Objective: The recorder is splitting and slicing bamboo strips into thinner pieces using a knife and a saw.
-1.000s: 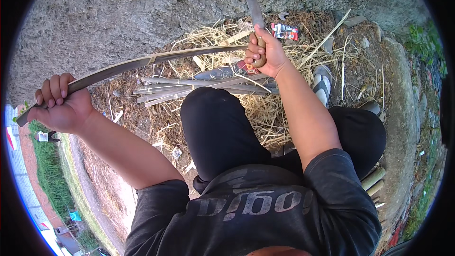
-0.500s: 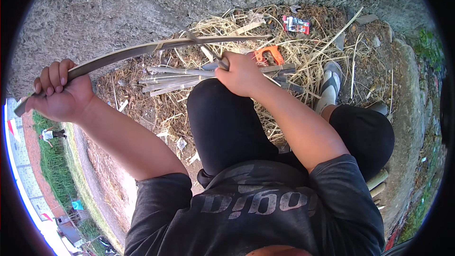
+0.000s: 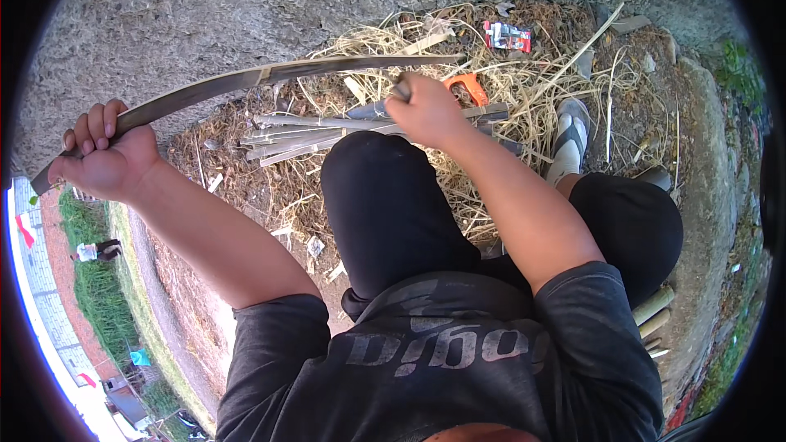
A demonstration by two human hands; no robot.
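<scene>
My left hand, raised at the left, is closed round one end of a long, curved bamboo strip. The strip reaches rightward over the ground, with a pale sliver partly split along its upper edge. Level with the strip's far part, my right hand is closed round the dark handle of a knife; its blade cannot be made out now. Under the strip, several split bamboo pieces lie in a bundle just beyond my knee. A saw with an orange handle lies beside my right hand.
Pale bamboo shavings litter the ground. A red and white packet lies near the rough grey wall. My sandalled foot is at the right. Further off at the left, a person stands by grass.
My right hand has moved slightly up and right, and the knife blade no longer shows across the strip. The strip's far end has risen a little. My left hand keeps its hold.
</scene>
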